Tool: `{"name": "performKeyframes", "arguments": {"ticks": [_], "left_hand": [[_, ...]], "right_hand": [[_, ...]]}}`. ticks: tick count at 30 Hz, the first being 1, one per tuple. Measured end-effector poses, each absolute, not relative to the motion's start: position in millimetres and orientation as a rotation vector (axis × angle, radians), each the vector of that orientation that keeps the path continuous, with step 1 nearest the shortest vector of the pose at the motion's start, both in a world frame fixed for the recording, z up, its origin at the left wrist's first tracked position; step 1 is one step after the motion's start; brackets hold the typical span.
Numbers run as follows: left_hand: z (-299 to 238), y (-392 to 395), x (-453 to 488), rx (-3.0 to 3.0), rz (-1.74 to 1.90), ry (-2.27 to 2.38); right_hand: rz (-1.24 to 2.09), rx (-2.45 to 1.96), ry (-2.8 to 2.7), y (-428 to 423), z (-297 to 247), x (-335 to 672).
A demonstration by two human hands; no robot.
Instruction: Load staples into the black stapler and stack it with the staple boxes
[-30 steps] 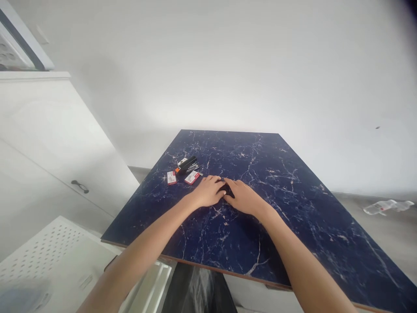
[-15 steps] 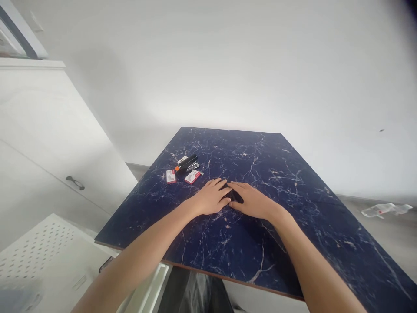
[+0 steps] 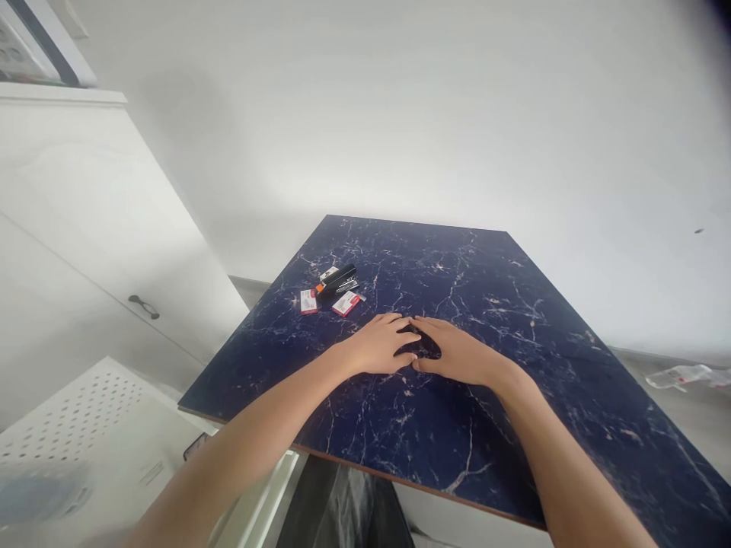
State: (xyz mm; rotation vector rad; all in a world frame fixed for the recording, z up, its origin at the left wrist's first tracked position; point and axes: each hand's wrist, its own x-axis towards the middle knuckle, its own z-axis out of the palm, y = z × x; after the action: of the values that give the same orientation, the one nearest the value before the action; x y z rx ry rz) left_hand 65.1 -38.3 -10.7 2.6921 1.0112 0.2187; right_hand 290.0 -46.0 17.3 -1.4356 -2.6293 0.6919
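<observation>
- Two bare hands on the veined dark blue table [image 3: 514,297], left hand [image 3: 381,344] on the 9 o'clock side, right hand [image 3: 457,352] on the 3 o'clock side
- Left hand: palm down, fingers fanned wide and pointing towards 2 o'clock, thumb well apart from them
- Right hand: fingers stretched towards 10 o'clock, a wide gap between them and the thumb
- Tips of the two thumbs meeting or nearly so, likewise the foremost fingertips; a dark patch framed between, cannot tell whether shadow or object
- Black stapler [image 3: 341,280] with an orange end, lying at 10 o'clock from the hands, near the left hand but apart from it
- Around the stapler, one white-and-red box [image 3: 308,302] at 8 o'clock, a second box [image 3: 346,304] between 5 and 6, a third box [image 3: 327,272] partly hidden at 10
- Farther out, a white cabinet [image 3: 85,190] with a dark handle [image 3: 144,307] at 9 o'clock, a perforated white panel [image 3: 122,434] between 8 and 9
- Crumpled-looking clear plastic [image 3: 682,377] beyond the table edge at 3 o'clock, pale wall [image 3: 411,114] at 12
</observation>
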Motion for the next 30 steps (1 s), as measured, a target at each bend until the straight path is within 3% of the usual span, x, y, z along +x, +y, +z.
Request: {"name": "performKeyframes", "arguments": {"ticks": [24, 26, 30], "left_hand": [[-13, -29, 62, 2.774, 0.462, 1.080], [0, -22, 48, 2.720, 0.588, 1.255], [28, -3, 0, 2.316, 0.806, 2.062]], "right_hand": [[0.405, -1.453, -2.572, -43, -7, 285], [0.379, -1.480, -2.563, -43, -6, 284], [0.388, -1.492, -2.577, -44, -4, 284]]}}
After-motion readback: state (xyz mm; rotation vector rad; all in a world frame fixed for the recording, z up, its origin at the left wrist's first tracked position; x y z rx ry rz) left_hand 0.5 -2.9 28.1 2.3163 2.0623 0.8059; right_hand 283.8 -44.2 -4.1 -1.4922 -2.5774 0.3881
